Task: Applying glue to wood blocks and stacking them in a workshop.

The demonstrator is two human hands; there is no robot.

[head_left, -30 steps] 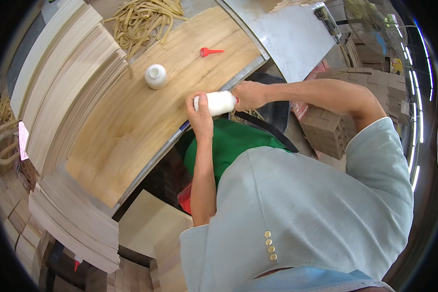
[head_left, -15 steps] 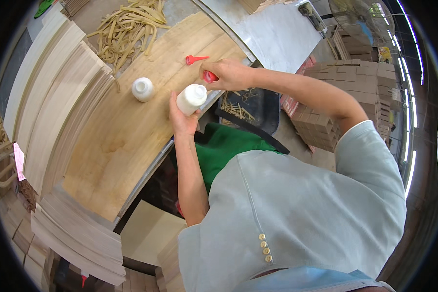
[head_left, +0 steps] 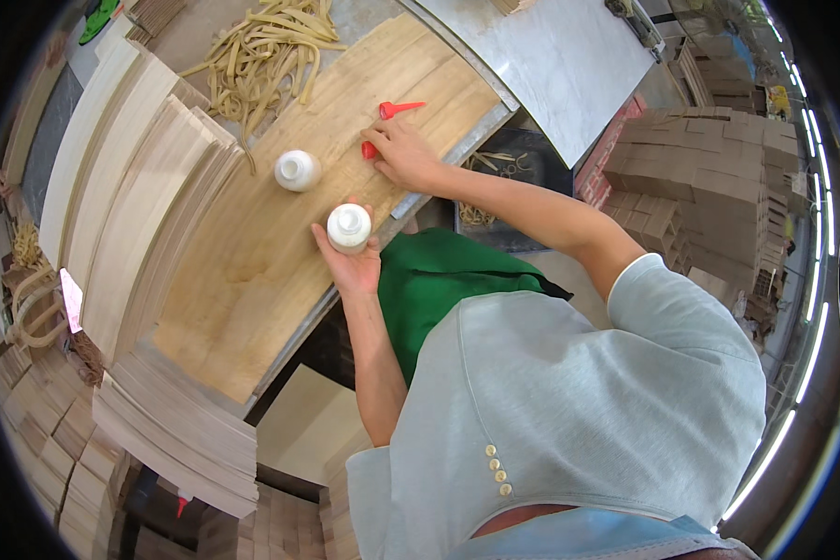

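Note:
My left hand (head_left: 356,273) is wrapped around a white plastic bottle (head_left: 349,230), its neck uncapped and facing up, above the near edge of the wooden board (head_left: 224,299). With closed fingers, my right hand (head_left: 407,157) holds a red nozzle cap (head_left: 370,149) low over the board; most of the cap is hidden behind the fingers. Just beyond that hand lies a second red nozzle cap (head_left: 400,109), its tip pointing right. Another white bottle (head_left: 297,171), also uncapped, stands on the board left of my hands.
Stacked curved wooden strips (head_left: 131,177) line the board's left side. A heap of tan bands (head_left: 271,56) lies at the far end. Beyond the right hand is a pale smooth tabletop (head_left: 551,65), with stacked brown blocks (head_left: 709,177) farther right. A dark bin (head_left: 523,201) sits below.
My right hand has moved away from the bottle and down to the board with the red nozzle cap. My left hand has lowered the bottle slightly and turned it more upright.

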